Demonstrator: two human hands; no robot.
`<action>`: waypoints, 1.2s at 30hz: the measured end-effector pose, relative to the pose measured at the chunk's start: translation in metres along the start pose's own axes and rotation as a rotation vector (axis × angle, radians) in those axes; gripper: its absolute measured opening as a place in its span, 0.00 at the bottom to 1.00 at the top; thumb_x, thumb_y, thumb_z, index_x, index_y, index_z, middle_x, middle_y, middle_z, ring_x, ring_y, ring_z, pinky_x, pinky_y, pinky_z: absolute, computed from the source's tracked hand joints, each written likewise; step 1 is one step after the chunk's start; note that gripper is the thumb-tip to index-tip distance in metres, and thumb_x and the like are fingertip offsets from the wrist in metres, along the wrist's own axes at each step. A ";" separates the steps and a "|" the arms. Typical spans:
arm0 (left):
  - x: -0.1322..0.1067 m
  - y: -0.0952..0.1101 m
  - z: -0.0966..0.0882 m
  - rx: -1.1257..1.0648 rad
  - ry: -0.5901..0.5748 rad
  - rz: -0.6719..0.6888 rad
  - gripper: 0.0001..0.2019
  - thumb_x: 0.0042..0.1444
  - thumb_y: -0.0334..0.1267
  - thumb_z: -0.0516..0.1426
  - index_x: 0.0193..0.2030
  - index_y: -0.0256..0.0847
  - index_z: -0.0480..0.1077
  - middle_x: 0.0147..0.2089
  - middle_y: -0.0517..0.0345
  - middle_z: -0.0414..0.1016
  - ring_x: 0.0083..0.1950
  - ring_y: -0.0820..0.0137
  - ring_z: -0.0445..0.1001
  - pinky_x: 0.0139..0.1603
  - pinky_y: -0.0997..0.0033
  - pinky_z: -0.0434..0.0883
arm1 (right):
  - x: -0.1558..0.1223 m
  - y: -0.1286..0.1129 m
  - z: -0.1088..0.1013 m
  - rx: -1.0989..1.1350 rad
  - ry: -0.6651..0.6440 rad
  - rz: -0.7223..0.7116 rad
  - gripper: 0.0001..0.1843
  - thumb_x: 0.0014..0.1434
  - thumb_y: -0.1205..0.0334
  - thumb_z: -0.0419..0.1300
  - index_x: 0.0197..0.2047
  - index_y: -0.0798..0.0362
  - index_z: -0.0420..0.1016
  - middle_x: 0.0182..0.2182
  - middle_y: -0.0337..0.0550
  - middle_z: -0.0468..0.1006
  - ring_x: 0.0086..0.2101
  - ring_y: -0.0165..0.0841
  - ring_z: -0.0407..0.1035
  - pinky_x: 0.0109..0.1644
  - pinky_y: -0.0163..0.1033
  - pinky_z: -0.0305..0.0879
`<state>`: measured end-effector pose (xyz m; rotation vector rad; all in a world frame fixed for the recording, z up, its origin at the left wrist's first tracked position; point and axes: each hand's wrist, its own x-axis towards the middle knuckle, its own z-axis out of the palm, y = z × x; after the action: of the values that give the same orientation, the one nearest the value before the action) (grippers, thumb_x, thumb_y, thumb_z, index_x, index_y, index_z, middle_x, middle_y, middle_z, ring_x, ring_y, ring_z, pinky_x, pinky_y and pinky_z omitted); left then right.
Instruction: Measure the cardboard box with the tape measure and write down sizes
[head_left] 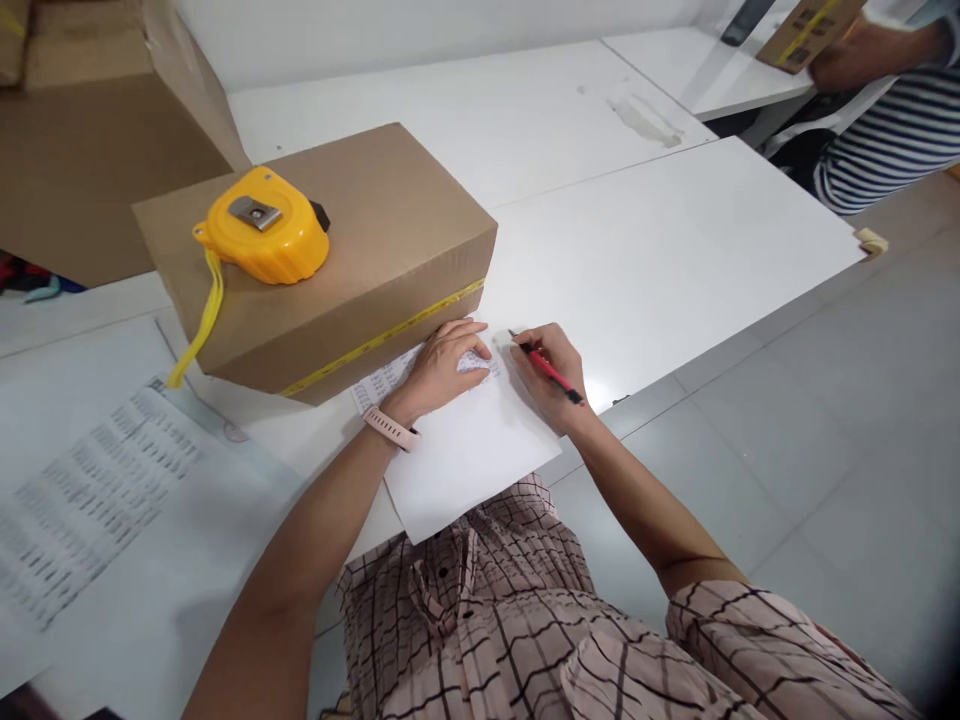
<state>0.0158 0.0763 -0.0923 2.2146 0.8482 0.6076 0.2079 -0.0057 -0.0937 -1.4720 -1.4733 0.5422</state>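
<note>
My right grip (561, 352) pinches a red pen (553, 375) by the printed sheet (472, 455), tip contact hard to judge; my left grip (448, 362), loosely spread, rests on it beside a cardboard box (375, 225) on the tabletop (637, 270).

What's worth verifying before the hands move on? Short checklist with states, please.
1. Right hand has a grip on the red-and-black pen: ok.
2. Left hand rests on the printed sheet: ok.
3. Sheet fully backed by the white table: not ok, its near edge sticks out past the table edge.
4. Yellow tape measure sits on top of the cardboard box: ok.
5. Pen tip touching the sheet: cannot tell from this angle.
6. Sheet's far edge free of the box: cannot tell, it could be tucked under or just butted against it.
</note>
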 end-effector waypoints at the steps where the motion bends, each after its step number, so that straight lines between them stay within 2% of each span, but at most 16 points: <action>1: 0.000 -0.002 0.000 0.003 0.002 -0.001 0.06 0.56 0.29 0.62 0.40 0.42 0.74 0.65 0.48 0.72 0.72 0.59 0.61 0.71 0.49 0.61 | -0.001 0.000 -0.001 -0.058 -0.049 -0.035 0.08 0.65 0.64 0.57 0.46 0.45 0.73 0.41 0.43 0.71 0.40 0.36 0.67 0.43 0.44 0.64; 5: 0.000 -0.006 0.004 0.059 0.045 0.025 0.05 0.57 0.29 0.61 0.39 0.42 0.74 0.63 0.49 0.75 0.70 0.60 0.66 0.70 0.52 0.65 | -0.003 0.002 0.002 -0.260 -0.201 -0.110 0.24 0.61 0.74 0.53 0.54 0.42 0.76 0.45 0.49 0.72 0.46 0.45 0.66 0.48 0.50 0.65; 9: -0.004 0.015 -0.004 0.186 0.207 0.108 0.09 0.62 0.28 0.55 0.44 0.41 0.74 0.59 0.43 0.77 0.63 0.58 0.74 0.66 0.50 0.68 | -0.002 0.007 0.012 -0.339 -0.145 -0.144 0.32 0.55 0.80 0.49 0.60 0.48 0.73 0.45 0.52 0.74 0.46 0.45 0.65 0.49 0.51 0.66; 11: -0.009 0.036 -0.023 0.320 0.345 0.233 0.10 0.63 0.31 0.56 0.48 0.45 0.74 0.59 0.47 0.78 0.64 0.57 0.73 0.67 0.50 0.67 | -0.001 0.008 0.014 -0.337 -0.102 -0.150 0.31 0.55 0.80 0.49 0.58 0.50 0.72 0.43 0.51 0.75 0.45 0.44 0.66 0.49 0.49 0.67; 13: -0.013 0.057 -0.052 0.498 0.563 0.326 0.14 0.63 0.31 0.58 0.53 0.48 0.72 0.60 0.50 0.77 0.66 0.56 0.70 0.68 0.49 0.65 | 0.000 0.009 0.015 -0.318 -0.078 -0.162 0.27 0.58 0.79 0.49 0.55 0.49 0.74 0.42 0.50 0.76 0.44 0.42 0.68 0.48 0.47 0.69; 15: -0.018 0.071 -0.085 0.629 0.792 0.254 0.16 0.63 0.34 0.58 0.57 0.47 0.69 0.64 0.47 0.73 0.69 0.53 0.66 0.71 0.45 0.61 | 0.000 0.010 0.015 -0.292 -0.055 -0.173 0.23 0.61 0.77 0.49 0.51 0.48 0.75 0.42 0.49 0.77 0.44 0.42 0.70 0.47 0.47 0.70; 17: -0.020 0.074 -0.118 0.703 0.874 0.050 0.19 0.63 0.41 0.58 0.60 0.43 0.68 0.69 0.41 0.65 0.73 0.46 0.58 0.71 0.40 0.56 | -0.001 0.010 0.015 -0.260 -0.010 -0.190 0.20 0.64 0.74 0.49 0.51 0.47 0.75 0.41 0.48 0.77 0.42 0.42 0.72 0.44 0.47 0.72; 19: -0.022 0.069 -0.143 0.689 0.781 -0.187 0.24 0.62 0.48 0.58 0.61 0.41 0.66 0.69 0.36 0.63 0.72 0.40 0.57 0.69 0.37 0.57 | -0.004 0.010 0.013 -0.215 0.066 -0.219 0.20 0.66 0.70 0.49 0.53 0.43 0.74 0.41 0.48 0.77 0.40 0.42 0.74 0.41 0.48 0.73; 21: -0.023 0.060 -0.158 0.619 0.644 -0.350 0.26 0.60 0.52 0.57 0.61 0.42 0.66 0.65 0.37 0.68 0.68 0.40 0.63 0.66 0.39 0.61 | -0.005 0.009 0.012 -0.164 0.154 -0.268 0.20 0.67 0.68 0.48 0.55 0.40 0.73 0.42 0.48 0.77 0.39 0.42 0.75 0.40 0.48 0.73; 22: -0.024 0.058 -0.162 0.588 0.607 -0.387 0.26 0.59 0.52 0.57 0.60 0.42 0.66 0.62 0.39 0.71 0.66 0.41 0.66 0.64 0.41 0.63 | -0.004 0.006 0.010 -0.139 0.194 -0.298 0.19 0.67 0.67 0.49 0.55 0.40 0.73 0.43 0.48 0.77 0.40 0.43 0.75 0.40 0.49 0.73; 24: -0.027 0.059 -0.163 0.540 0.625 -0.392 0.24 0.57 0.50 0.59 0.58 0.42 0.68 0.59 0.41 0.74 0.63 0.44 0.68 0.63 0.44 0.63 | 0.002 -0.004 0.008 -0.081 0.263 -0.356 0.17 0.68 0.65 0.49 0.53 0.41 0.74 0.43 0.49 0.77 0.41 0.43 0.75 0.41 0.50 0.73; 27: -0.029 0.080 -0.154 0.280 0.694 -0.342 0.23 0.54 0.50 0.63 0.54 0.43 0.71 0.55 0.46 0.77 0.59 0.48 0.72 0.60 0.51 0.67 | 0.025 -0.041 0.003 0.063 0.300 -0.397 0.14 0.68 0.61 0.51 0.50 0.44 0.76 0.42 0.51 0.77 0.44 0.44 0.73 0.46 0.51 0.72; 29: -0.030 0.099 -0.147 -0.050 0.634 -0.292 0.23 0.53 0.52 0.64 0.52 0.44 0.71 0.52 0.49 0.79 0.54 0.55 0.76 0.54 0.58 0.70 | 0.047 -0.076 0.000 0.221 0.206 -0.357 0.14 0.68 0.56 0.53 0.51 0.45 0.76 0.46 0.51 0.78 0.48 0.42 0.72 0.52 0.51 0.71; 31: -0.031 0.115 -0.143 -0.327 0.523 -0.239 0.24 0.53 0.55 0.65 0.51 0.43 0.71 0.50 0.51 0.80 0.50 0.60 0.78 0.49 0.64 0.72 | 0.071 -0.113 -0.002 0.441 -0.025 -0.217 0.18 0.68 0.49 0.55 0.55 0.45 0.75 0.54 0.49 0.77 0.53 0.39 0.72 0.56 0.49 0.70; 34: -0.037 0.126 -0.143 -0.479 0.453 -0.214 0.26 0.52 0.54 0.67 0.50 0.40 0.69 0.48 0.51 0.80 0.43 0.66 0.78 0.45 0.67 0.73 | 0.099 -0.153 -0.003 0.677 -0.422 -0.052 0.20 0.64 0.44 0.59 0.47 0.50 0.80 0.49 0.49 0.81 0.48 0.37 0.75 0.58 0.45 0.69; 36: -0.045 0.125 -0.148 -0.504 0.468 -0.225 0.26 0.51 0.52 0.68 0.50 0.39 0.69 0.47 0.52 0.80 0.42 0.68 0.78 0.43 0.68 0.73 | 0.109 -0.166 -0.001 0.690 -0.530 -0.025 0.18 0.61 0.45 0.64 0.40 0.53 0.82 0.43 0.48 0.82 0.43 0.34 0.75 0.56 0.42 0.69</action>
<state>-0.0566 0.0376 0.0891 1.5199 1.0218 1.1135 0.1428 0.0667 0.0790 -0.7880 -1.4670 1.3447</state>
